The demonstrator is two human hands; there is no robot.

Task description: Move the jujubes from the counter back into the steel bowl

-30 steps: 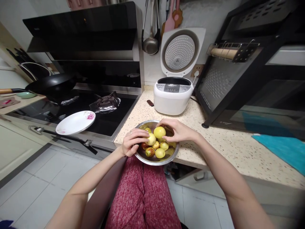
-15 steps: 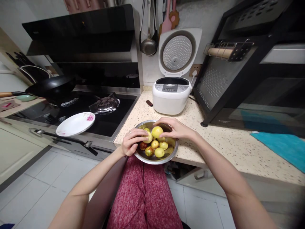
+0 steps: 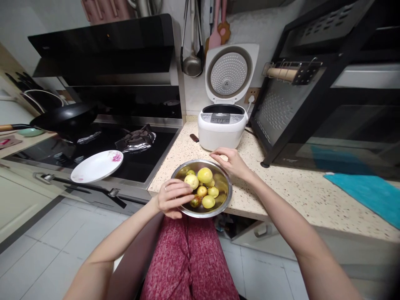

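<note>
Looking down on a long pale speckled table [image 3: 287, 193], running from the middle of the scene out to the right. Seeing a black stove [image 3: 165, 146] on the left and, standing on the table at the middle far side, a white rice cooker [image 3: 221, 133], lifting its lid open against the wall and facing its display nearward. Finding a steel bowl [image 3: 225, 200] at the near left edge of the table, overlapping that edge in view, pointing its mouth straight up and, being round, favouring no one long axis. Seeing a flowered plate [image 3: 96, 167] to the left, stretching its long axis from near left to far right.

Spreading the left hand [image 3: 175, 198] loosely over the bowl's left side, reaching its fingers rightward among the fruit; hiding the undersides of those fingers, so leaving any contact unclear. Curving the right hand [image 3: 229, 161] loosely beside the far right rim, pointing its fingers left, showing nothing between them.

Grouping in the bowl mostly yellow, roundish fruit [image 3: 205, 175], lying close together, including a brownish red one [image 3: 196, 201] at the near left, tucking partly under the left fingertips.
</note>
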